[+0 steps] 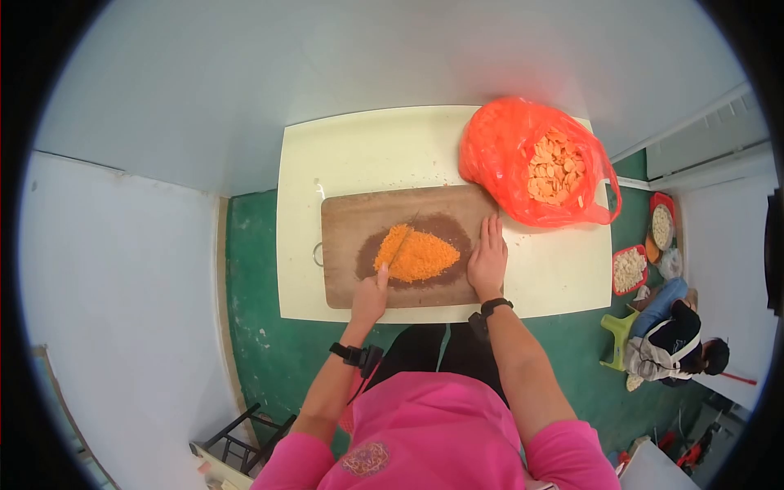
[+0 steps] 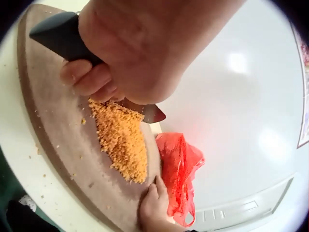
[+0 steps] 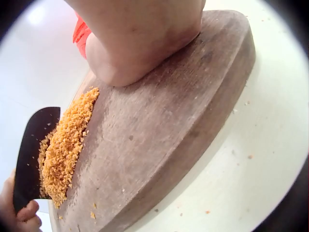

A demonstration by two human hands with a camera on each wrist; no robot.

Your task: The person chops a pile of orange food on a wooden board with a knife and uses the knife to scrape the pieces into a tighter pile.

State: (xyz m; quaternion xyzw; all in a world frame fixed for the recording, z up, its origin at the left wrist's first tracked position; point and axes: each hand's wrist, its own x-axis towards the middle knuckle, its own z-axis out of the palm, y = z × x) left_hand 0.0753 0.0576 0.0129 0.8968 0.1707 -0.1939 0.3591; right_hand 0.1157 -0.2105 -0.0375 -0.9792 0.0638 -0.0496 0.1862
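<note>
A heap of finely chopped orange bits (image 1: 425, 256) (image 2: 120, 140) (image 3: 67, 147) lies on a wooden board (image 1: 347, 220) (image 2: 58, 130) (image 3: 159, 121), which is damp around the heap. My left hand (image 1: 370, 299) (image 2: 130, 53) (image 3: 19, 212) grips the dark handle (image 2: 58, 36) of a knife, whose broad dark blade (image 3: 36, 150) stands in the left part of the heap. My right hand (image 1: 488, 260) (image 2: 154, 205) (image 3: 140, 43) rests on the board's right end with its fingers straight, apart from the heap.
A red plastic bag (image 1: 498, 155) of orange slices (image 1: 555, 167) stands at the table's (image 1: 376, 147) back right, close to the board's corner. A wall rises behind the table. On the floor at the right, a person (image 1: 674, 343) sits near red trays (image 1: 629, 269) of pale pieces.
</note>
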